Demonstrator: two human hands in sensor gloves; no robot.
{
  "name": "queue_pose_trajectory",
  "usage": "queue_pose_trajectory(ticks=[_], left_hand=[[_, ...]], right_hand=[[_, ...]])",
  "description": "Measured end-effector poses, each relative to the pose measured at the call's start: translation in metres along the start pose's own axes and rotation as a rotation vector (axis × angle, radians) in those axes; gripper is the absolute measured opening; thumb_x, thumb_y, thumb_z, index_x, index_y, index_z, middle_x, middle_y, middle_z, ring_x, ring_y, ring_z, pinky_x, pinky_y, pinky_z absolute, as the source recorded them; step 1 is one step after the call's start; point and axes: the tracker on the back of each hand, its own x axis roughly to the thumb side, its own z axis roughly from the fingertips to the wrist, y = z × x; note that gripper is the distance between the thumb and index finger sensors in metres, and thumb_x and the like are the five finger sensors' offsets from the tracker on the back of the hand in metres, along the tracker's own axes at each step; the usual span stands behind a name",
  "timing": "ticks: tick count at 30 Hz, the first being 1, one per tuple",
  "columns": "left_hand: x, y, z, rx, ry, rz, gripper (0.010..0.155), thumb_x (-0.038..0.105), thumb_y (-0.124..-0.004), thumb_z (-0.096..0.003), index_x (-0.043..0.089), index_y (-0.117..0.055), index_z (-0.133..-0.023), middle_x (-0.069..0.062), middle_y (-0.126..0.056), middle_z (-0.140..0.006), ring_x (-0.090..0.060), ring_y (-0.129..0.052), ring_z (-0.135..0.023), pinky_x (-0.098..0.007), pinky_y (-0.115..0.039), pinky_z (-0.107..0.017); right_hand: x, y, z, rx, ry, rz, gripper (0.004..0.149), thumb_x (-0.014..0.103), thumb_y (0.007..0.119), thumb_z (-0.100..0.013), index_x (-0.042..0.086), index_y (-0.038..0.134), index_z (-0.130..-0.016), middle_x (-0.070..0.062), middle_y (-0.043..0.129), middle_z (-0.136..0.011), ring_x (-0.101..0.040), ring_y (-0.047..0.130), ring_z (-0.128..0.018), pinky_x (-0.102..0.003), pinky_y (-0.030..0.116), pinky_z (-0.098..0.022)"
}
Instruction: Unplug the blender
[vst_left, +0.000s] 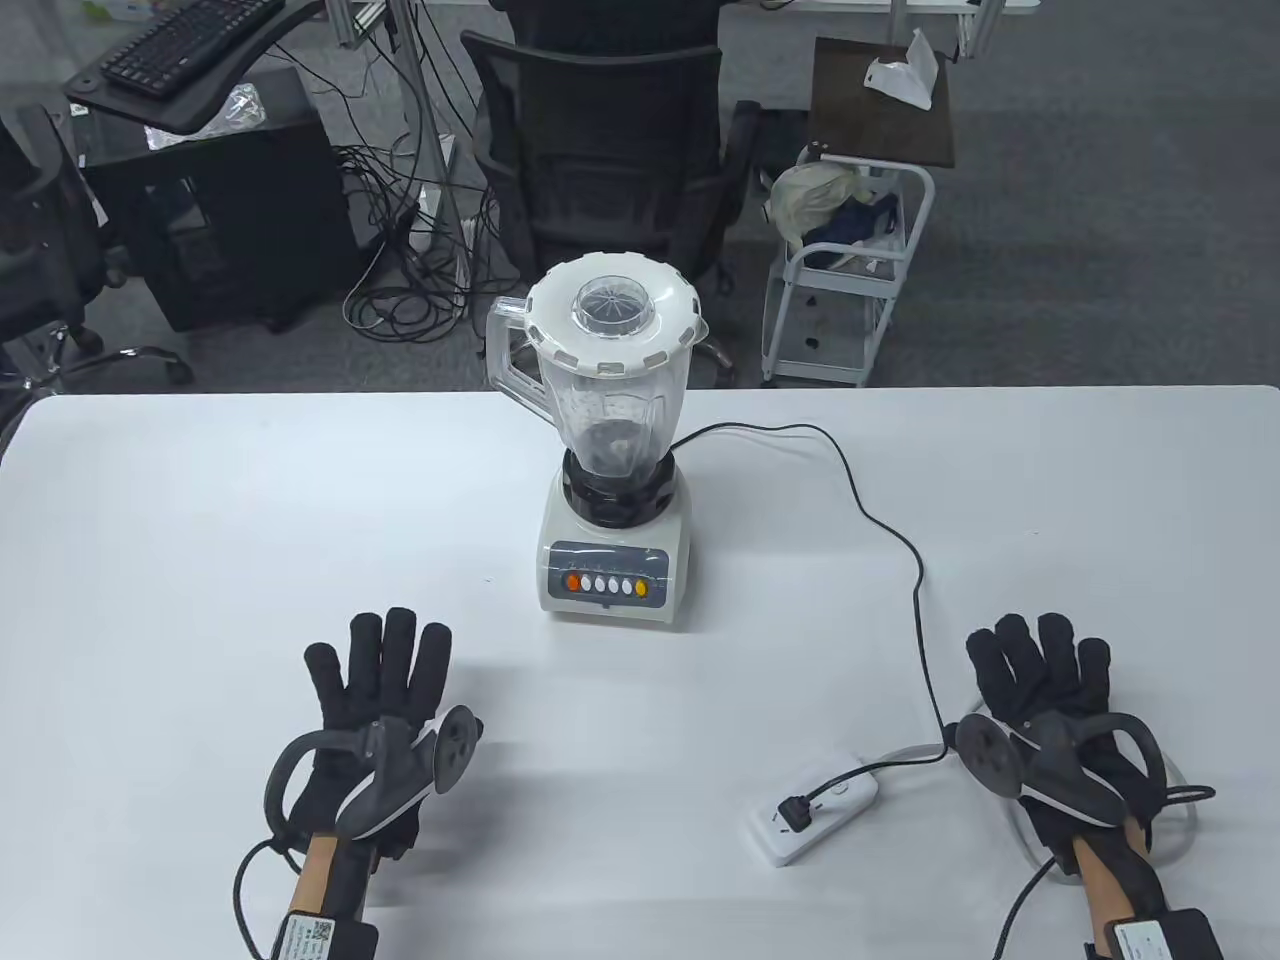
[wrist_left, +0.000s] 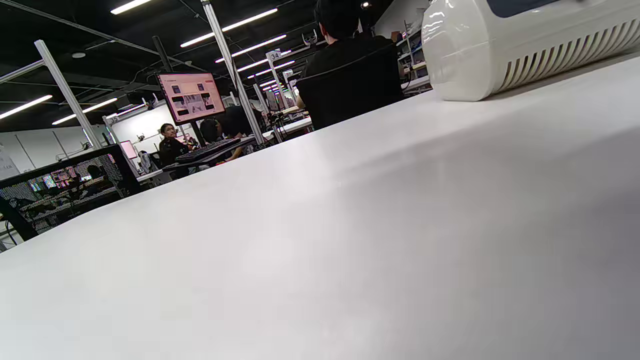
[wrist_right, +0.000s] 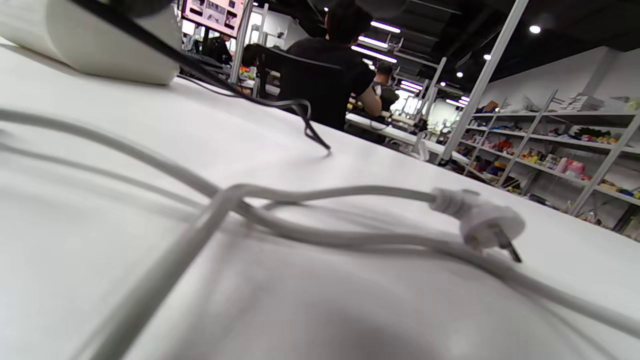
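Note:
A white blender with a clear jar stands mid-table; its base shows in the left wrist view. Its black cord runs right and down to a black plug seated in a white power strip near the front edge. My left hand rests flat on the table, fingers spread, left of the blender and holding nothing. My right hand rests flat, fingers spread, right of the power strip and holding nothing. The black cord also shows in the right wrist view.
The power strip's own white cable and its loose white plug lie on the table by my right hand. Beyond the table's far edge stand an office chair, a white cart and floor cables.

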Motion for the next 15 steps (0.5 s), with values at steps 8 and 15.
queue_pose_trajectory(ticks=[8, 15], left_hand=[[0.004, 0.003, -0.001, 0.009, -0.024, 0.034, 0.094, 0.073, -0.042, -0.0428, 0.026, -0.010, -0.117, -0.010, -0.012, -0.126, -0.041, -0.019, -0.119, -0.067, -0.018, -0.080], [0.018, 0.004, 0.000, -0.002, -0.089, 0.071, 0.093, 0.073, -0.042, -0.0434, 0.024, -0.013, -0.118, -0.011, -0.019, -0.126, -0.041, -0.027, -0.118, -0.066, -0.023, -0.080]], right_hand=[[0.001, 0.001, 0.000, -0.001, -0.002, -0.004, 0.088, 0.058, 0.052, -0.045, 0.005, 0.025, -0.110, -0.029, 0.029, -0.116, -0.064, 0.024, -0.101, -0.077, 0.022, -0.069], [0.005, -0.002, 0.000, -0.017, -0.015, -0.026, 0.088, 0.058, 0.052, -0.045, 0.005, 0.027, -0.110, -0.029, 0.031, -0.116, -0.064, 0.027, -0.102, -0.077, 0.024, -0.069]])
